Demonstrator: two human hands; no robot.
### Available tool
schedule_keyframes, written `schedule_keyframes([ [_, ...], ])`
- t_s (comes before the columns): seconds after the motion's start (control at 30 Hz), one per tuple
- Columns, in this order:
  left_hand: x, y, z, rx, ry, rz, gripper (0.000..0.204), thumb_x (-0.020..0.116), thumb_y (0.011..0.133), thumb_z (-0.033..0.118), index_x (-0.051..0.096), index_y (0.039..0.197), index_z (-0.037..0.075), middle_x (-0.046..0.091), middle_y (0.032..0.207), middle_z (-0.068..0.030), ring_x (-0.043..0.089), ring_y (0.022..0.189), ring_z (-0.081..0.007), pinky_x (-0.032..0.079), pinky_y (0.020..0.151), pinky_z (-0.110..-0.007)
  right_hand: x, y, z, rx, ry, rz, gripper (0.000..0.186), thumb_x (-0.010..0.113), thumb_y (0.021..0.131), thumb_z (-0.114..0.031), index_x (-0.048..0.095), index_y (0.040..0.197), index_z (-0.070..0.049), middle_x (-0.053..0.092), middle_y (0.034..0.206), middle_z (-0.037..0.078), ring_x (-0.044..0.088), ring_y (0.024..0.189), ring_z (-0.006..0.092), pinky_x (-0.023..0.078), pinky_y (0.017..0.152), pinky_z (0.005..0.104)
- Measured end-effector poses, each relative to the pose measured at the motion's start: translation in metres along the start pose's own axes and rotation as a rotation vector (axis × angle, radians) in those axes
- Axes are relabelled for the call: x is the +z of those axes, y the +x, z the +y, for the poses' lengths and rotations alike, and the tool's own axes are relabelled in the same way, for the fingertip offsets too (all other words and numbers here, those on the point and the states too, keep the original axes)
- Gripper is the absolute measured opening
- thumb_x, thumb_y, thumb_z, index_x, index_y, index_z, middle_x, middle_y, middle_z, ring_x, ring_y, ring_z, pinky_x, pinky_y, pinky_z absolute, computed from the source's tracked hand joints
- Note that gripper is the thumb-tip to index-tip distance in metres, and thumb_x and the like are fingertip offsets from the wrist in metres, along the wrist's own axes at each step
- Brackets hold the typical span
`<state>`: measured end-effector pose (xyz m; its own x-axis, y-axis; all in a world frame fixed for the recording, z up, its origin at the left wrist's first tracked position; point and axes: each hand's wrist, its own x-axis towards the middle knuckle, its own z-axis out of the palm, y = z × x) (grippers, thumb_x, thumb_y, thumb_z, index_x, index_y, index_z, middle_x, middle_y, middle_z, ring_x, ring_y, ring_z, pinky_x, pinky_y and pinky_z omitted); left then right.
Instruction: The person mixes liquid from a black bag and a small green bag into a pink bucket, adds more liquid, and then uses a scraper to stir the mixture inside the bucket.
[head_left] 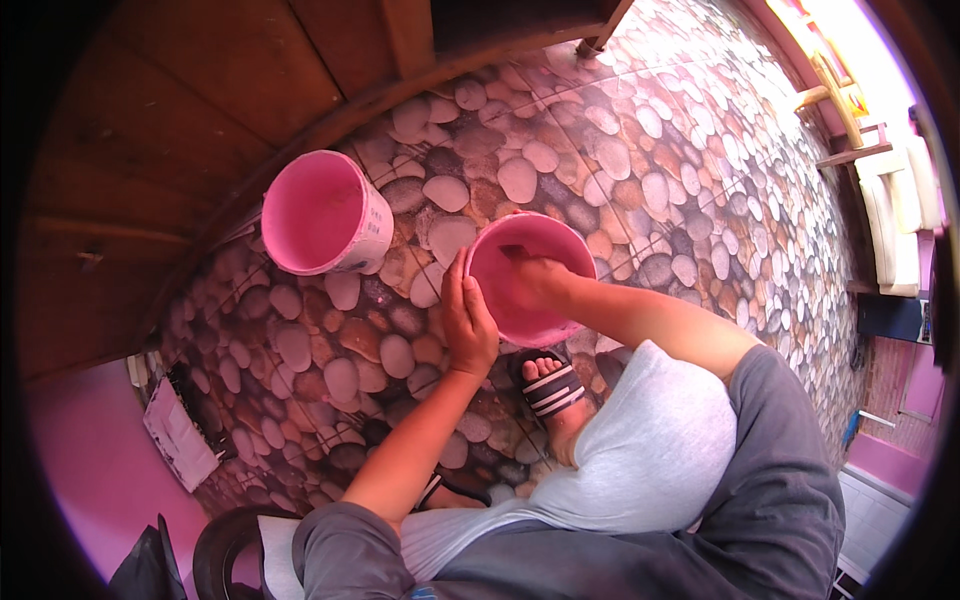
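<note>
two pink buckets (375,232), two sandals (555,392), left hand (472,318) holding one bucket (562,238), right hand (540,283) inside, grip unclear

The right bucket (500,305) is pink, the left bucket (322,215) pink inside and paler outside with dark print, the floor (615,205) patterned in grey, brown, black and pale pebbles, the sandals (552,392) black with white stripes, the trousers (655,440) light grey, the shirt (780,440) dark grey and the cabinet (190,110) dark brown.
</note>
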<state>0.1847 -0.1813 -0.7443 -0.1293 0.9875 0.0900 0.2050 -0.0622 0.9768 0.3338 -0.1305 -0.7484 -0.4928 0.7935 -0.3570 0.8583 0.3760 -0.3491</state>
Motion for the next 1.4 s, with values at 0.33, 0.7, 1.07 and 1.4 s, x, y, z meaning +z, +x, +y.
schedule_keyframes([
  [0.33, 0.004, -0.001, 0.001, 0.008, -0.044, 0.035, 0.045, 0.032, 0.104, 0.024, 0.044, 0.136, -0.006, 0.05, 0.135, -0.0239, 0.047, 0.126, -0.0359, 0.034, 0.108, -0.041, 0.006, 0.012, 0.017, -0.237, -0.016, -0.263, 0.026, 0.057, 0.083, -0.021, 0.072, 0.094, -0.002, 0.07, 0.092, 0.023, 0.07, 0.09, 0.0303, 0.055, 0.077, 0.0412],
  [0.7, 0.005, 0.0, 0.004, -0.011, -0.072, 0.026, 0.045, 0.031, 0.104, 0.024, 0.043, 0.136, -0.006, 0.049, 0.135, -0.0243, 0.047, 0.126, -0.036, 0.034, 0.108, -0.041, 0.017, 0.019, 0.026, -0.216, -0.031, -0.176, 0.032, 0.054, 0.085, -0.023, 0.069, 0.106, -0.004, 0.07, 0.092, 0.022, 0.07, 0.086, 0.0342, 0.056, 0.077, 0.0424],
  [1.07, 0.006, -0.003, 0.008, -0.036, -0.081, 0.02, 0.048, 0.029, 0.105, 0.027, 0.04, 0.14, -0.005, 0.044, 0.14, -0.0242, 0.044, 0.13, -0.035, 0.034, 0.109, -0.04, 0.013, -0.005, 0.003, -0.107, -0.212, -0.387, 0.028, 0.053, 0.085, -0.018, 0.07, 0.105, -0.007, 0.072, 0.094, 0.014, 0.07, 0.079, 0.0308, 0.054, 0.078, 0.0426],
  [1.4, 0.006, -0.001, 0.017, -0.062, -0.113, -0.009, 0.049, 0.028, 0.106, 0.027, 0.038, 0.142, -0.006, 0.047, 0.141, -0.0238, 0.049, 0.129, -0.0325, 0.038, 0.106, -0.038, 0.026, -0.011, 0.005, -0.124, -0.219, -0.109, 0.026, 0.053, 0.085, -0.014, 0.07, 0.103, -0.006, 0.071, 0.097, 0.016, 0.071, 0.087, 0.0263, 0.054, 0.079, 0.0399],
])
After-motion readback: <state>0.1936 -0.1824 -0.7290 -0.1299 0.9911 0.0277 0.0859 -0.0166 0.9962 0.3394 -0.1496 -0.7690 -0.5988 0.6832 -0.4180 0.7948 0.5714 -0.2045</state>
